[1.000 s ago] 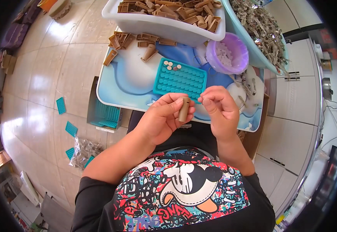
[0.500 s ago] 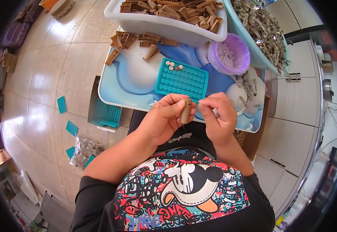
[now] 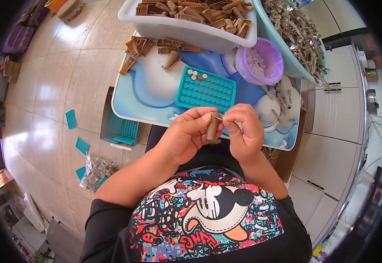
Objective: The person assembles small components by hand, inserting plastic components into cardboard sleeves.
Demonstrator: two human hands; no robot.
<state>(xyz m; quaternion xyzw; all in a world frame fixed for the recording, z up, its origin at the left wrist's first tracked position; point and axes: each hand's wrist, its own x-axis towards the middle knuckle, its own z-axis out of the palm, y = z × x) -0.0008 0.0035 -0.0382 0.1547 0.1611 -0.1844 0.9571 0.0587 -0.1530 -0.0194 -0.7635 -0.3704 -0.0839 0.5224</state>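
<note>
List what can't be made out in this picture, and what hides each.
All in the head view:
Thin piece at the right hand: too small to identify, partly covered by the fingertips.
Brown tube: its underside is hidden by its own body and the left hand.
Teal tray: near edge partly hidden behind both hands.
White bin: far end cut off by the top edge.

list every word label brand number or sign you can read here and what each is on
Black short-sleeved shirt with multicoloured printed front: graffiti-style lettering, not copied out here.
Brown cylindrical plastic piece in the left hand: no readable text.
Teal rectangular plastic tray: no readable text.
Small yellow object low at right edge: too small and blurred to read.
</note>
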